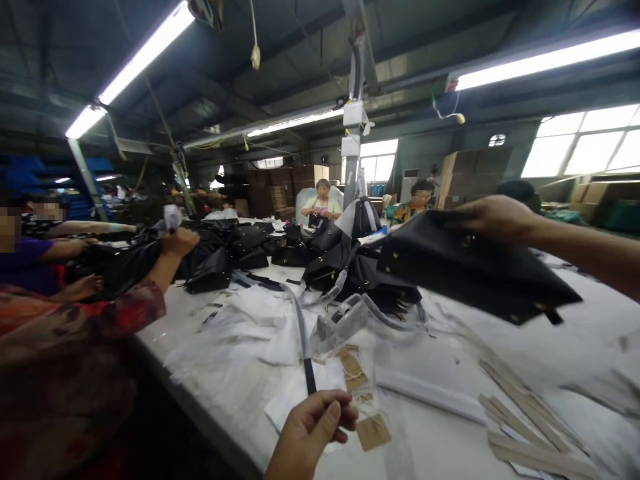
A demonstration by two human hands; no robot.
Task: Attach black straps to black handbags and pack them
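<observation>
My right hand (487,217) grips the upper edge of a black leather-like bag piece (465,267) with small metal studs, held tilted above the right side of the table. My left hand (320,423) is low in the centre, its fingers curled together with nothing visible between them. Just beyond it lies a strap (303,333), wrapped in clear plastic with a bare black end. Brown paper tags (373,432) with string rest to the right of my left hand. A plastic-wrapped loop (340,327) lies farther back.
Black bags (250,243) are piled across the back of the white table (425,440). White sheets (250,327) cover its middle left. Cardboard strips (535,417) lie at right. A co-worker's arm (165,267) reaches in from the left; other people sit across. A post (353,160) rises behind the pile.
</observation>
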